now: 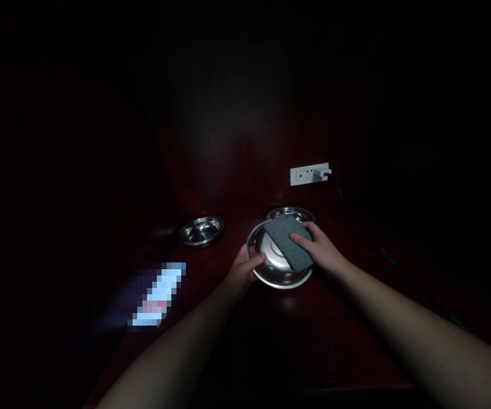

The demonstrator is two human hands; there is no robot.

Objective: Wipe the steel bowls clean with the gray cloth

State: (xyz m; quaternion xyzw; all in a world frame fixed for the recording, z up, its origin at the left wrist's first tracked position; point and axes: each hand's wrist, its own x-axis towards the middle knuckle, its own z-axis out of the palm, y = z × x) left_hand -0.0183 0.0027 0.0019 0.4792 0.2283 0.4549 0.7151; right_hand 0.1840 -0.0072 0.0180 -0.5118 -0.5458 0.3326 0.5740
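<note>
A shiny steel bowl [273, 250] is held up over the dark red table, its inside tilted toward me. My left hand [245, 267] grips its left rim, thumb on the inner wall and fingers underneath. In my right hand [316, 244] is a folded grey-green cloth [290, 241], which lies across the bowl's right side. The thumb presses on top of the cloth; most of the other fingers are hidden behind it and the rim.
Another steel bowl [202, 232] stands at the left, and more steel dishware [292, 213] sits behind the held bowl. A lit, blurred-out screen [160, 295] lies at the table's left edge. A white socket plate [309, 174] carries a plug with a dark cable.
</note>
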